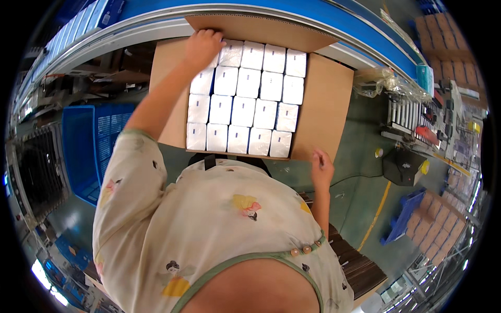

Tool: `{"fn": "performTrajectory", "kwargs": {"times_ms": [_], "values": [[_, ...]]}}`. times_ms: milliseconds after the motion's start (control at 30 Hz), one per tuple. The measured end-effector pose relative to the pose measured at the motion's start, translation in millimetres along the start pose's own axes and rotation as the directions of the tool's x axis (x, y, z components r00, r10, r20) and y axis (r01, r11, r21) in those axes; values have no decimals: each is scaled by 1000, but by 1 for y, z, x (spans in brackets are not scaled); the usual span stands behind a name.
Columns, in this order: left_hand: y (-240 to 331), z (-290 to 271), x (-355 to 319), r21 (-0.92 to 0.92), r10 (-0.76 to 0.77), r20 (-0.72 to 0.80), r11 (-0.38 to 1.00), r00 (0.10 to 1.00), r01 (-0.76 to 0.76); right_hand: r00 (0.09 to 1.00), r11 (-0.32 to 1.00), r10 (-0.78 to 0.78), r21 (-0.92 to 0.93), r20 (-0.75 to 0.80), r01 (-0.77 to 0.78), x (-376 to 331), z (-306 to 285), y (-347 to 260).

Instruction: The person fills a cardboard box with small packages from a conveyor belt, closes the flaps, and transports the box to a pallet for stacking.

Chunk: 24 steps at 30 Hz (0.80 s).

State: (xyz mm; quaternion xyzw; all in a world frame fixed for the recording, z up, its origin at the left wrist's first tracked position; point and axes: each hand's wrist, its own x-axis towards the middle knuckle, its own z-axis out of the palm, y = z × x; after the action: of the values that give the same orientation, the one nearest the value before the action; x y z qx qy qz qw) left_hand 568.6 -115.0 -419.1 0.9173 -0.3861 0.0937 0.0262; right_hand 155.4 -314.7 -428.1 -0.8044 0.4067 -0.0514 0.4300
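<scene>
Head view: the left hand [202,47] reaches to the far left corner of an open cardboard box [327,99], its grip curled down onto the white wrapped packs [245,99] there; whether the fingers are clamped on a pack or only pressing on it cannot be told. The packs fill the box in tight rows, running from that grip toward the person's body and off to its right. Just beyond the grip stands the raised far flap [261,30], and past that a blue conveyor [334,21]. The right hand [322,168] sits at the near right corner of the box, its grip loosely apart, fingertips touching or just beside the right flap's edge, holding nothing. Left of the left forearm stands a blue crate [86,146].
</scene>
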Motion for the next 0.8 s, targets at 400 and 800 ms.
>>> {"fn": "performTrajectory", "kwargs": {"times_ms": [400, 800], "values": [[10, -13, -132, -470, -270, 72, 840, 960, 271, 828, 980, 132, -196, 544, -28, -36, 94, 135], [44, -19, -360, -606, -252, 735, 173, 630, 776, 742, 786, 373, 234, 558, -572, -81, 56, 56]]}}
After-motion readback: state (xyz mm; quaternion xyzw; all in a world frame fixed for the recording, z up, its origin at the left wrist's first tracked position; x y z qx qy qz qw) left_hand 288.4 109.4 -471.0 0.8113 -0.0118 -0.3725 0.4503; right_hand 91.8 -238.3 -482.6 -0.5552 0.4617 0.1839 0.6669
